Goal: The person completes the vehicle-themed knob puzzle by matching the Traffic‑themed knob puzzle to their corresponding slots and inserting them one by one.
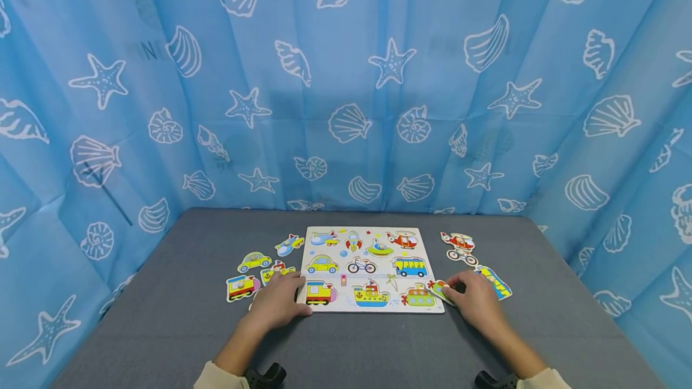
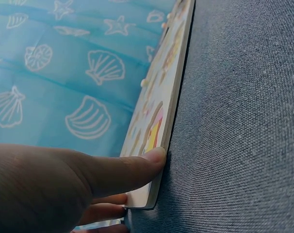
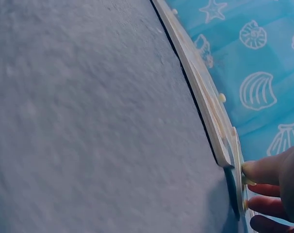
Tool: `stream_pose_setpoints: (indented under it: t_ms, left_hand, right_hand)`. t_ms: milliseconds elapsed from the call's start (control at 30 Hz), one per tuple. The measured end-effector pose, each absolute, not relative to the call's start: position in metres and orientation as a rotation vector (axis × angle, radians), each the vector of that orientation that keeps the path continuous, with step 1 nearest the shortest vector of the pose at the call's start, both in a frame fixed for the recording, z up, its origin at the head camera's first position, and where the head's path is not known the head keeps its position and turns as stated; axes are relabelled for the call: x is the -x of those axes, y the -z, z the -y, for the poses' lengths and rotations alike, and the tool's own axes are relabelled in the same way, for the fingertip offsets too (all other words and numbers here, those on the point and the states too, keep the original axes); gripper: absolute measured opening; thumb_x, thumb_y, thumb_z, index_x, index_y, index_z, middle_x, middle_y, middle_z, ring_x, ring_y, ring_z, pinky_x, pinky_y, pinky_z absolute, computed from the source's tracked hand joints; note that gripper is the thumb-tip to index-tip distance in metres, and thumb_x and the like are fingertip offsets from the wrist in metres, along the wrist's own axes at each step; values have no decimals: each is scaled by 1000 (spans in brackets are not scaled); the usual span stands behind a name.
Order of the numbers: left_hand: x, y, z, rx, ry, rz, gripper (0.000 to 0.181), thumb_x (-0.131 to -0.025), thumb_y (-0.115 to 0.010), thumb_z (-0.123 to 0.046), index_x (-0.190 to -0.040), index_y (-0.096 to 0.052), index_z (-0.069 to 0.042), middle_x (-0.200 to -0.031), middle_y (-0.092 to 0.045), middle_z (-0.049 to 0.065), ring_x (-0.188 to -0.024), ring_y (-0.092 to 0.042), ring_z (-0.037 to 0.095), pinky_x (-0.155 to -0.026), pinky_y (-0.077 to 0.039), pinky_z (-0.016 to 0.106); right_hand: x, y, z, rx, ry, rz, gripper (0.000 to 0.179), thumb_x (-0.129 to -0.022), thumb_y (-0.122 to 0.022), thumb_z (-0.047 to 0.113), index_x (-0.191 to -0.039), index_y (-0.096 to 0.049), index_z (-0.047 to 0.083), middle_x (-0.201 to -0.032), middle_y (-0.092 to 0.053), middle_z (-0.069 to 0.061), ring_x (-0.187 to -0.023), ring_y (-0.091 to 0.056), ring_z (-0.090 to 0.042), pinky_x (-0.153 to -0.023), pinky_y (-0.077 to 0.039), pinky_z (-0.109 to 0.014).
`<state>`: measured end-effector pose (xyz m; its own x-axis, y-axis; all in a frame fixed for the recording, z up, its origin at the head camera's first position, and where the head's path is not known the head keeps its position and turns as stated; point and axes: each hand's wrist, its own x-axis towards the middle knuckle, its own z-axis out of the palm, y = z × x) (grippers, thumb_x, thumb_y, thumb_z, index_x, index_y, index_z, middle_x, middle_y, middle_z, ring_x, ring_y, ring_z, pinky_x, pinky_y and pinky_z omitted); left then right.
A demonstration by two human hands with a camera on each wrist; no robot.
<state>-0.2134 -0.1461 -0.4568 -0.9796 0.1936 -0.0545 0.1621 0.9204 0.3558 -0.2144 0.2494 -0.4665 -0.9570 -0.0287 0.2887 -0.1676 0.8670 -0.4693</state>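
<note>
A white wooden puzzle board [image 1: 346, 286] with vehicle pictures lies flat on the table. My left hand [image 1: 278, 301] is at its front left corner; in the left wrist view the straight thumb [image 2: 137, 170] rests on the front edge and other fingers touch the left side. My right hand [image 1: 477, 298] pinches a green submarine puzzle piece [image 1: 440, 290] with a red propeller. The piece overlaps the board's right edge, beside the submarine picture [image 1: 418, 296]. In the right wrist view, the piece [image 3: 238, 170] is seen edge-on and tilted against the board's corner.
Left of the board lie a car piece [image 1: 254, 262], a train piece [image 1: 242, 287], a plane piece [image 1: 289, 245] and a ship piece [image 1: 274, 271], partly hidden by my hand. On the right are helicopter [image 1: 458, 241], bicycle [image 1: 462, 256] and bus [image 1: 494, 283] pieces. A blue curtain [image 1: 346, 89] hangs behind.
</note>
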Motion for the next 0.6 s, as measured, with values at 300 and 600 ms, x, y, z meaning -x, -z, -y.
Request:
stream_pose_setpoints:
  t_ms: [300, 600]
  left_hand:
    - [214, 457, 146, -280, -533, -2993, 66, -72, -85, -38, -129, -64, -10, -137, -55, 7, -120, -48, 31, -86, -47, 56]
    - [215, 458, 147, -297, -536, -2995, 66, -72, -85, -38, -128, -64, -9, -137, -55, 8, -124, -46, 34, -88, -45, 59]
  right_hand:
    - [212, 467, -235, -200, -769, 2769, 9, -79, -78, 12, -84, -71, 9, -83, -61, -1, -82, -54, -22, -73, -42, -42]
    - [210, 471, -223, -251, -809, 2701, 11, -76, -81, 9, -82, -71, 11, -85, -62, 0, -83, -53, -21, -74, -42, -42]
